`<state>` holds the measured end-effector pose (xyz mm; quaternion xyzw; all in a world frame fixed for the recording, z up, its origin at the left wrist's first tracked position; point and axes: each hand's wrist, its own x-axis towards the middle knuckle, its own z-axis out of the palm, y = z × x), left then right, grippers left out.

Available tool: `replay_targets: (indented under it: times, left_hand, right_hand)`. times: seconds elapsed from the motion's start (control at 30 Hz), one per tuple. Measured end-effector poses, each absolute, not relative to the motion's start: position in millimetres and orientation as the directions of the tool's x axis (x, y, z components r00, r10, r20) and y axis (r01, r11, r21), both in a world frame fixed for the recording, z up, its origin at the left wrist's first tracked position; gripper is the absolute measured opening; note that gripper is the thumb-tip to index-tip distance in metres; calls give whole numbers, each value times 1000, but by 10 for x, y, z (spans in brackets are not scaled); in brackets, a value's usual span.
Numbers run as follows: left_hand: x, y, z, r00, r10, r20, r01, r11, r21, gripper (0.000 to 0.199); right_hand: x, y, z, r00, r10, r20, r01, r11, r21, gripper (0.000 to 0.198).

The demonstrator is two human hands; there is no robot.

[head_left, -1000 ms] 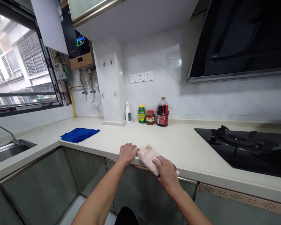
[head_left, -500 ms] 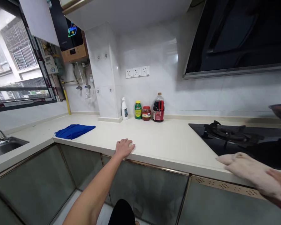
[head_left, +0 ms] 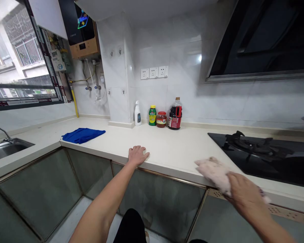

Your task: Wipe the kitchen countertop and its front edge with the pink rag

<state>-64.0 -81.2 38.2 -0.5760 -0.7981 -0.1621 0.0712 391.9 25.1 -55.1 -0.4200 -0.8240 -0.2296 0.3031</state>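
Observation:
My right hand (head_left: 245,193) grips a pale, fluffy cleaning cloth (head_left: 214,171) at the front edge of the white countertop (head_left: 172,148), left of the stove. The cloth lies partly on the counter and hangs over the edge; motion blurs it somewhat. My left hand (head_left: 137,155) rests on the counter's front edge with the fingers spread and nothing in them. A blue cloth (head_left: 83,135) lies crumpled on the counter to its left.
Against the wall stand a white spray bottle (head_left: 137,114), a green bottle (head_left: 152,115), a red-lidded jar (head_left: 161,119) and a large dark sauce bottle (head_left: 175,116). A black gas stove (head_left: 258,150) lies at right, under a range hood (head_left: 263,44). The sink (head_left: 12,146) is at far left.
My right hand has moved left with the pale cloth, from the stove's front edge to the counter beside it. My left hand stays on the counter edge. The view has shifted slightly.

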Motion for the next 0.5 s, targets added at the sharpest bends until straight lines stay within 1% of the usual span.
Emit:
replay_targets:
  times: [0.03,0.1,0.2,0.27,0.37,0.43,0.5]
  left_hand:
    - [-637,-815,382,-327,895,304,942,285,176,47]
    - [-636,-820,377,-330,891,312,942,289,172,46]
    - [-639,-829,367,-333,884,328,942,295,160,44]
    - [-644,-843,361,-329,881,339,944,293,153,43]
    - [-659,-872,354,-321,877,357,947,285,150,40]
    - [-672,-888,346,-319,874,366,947,280,155,40]
    - [-683,-894,335,-317,873,371,947,274,165,40]
  right_hand:
    - [3614,175,-527,-518,551,655,801,581,145,46]
    - [2992,5,-457,-584,521,623,748,644,163,50]
    - [2169,-251,-347,-607,467,643,708,685,172,44]
    - [1811,-374,-306,-604,440,665,699,693,176,42]
    - [1695,-413,-330,-609,395,687,671,720,180,45]
    - [1908,-327,-403,-615,380,691,651,739,173,47]
    - [2322,-179,-503,-614,395,683,651,743,156,49]
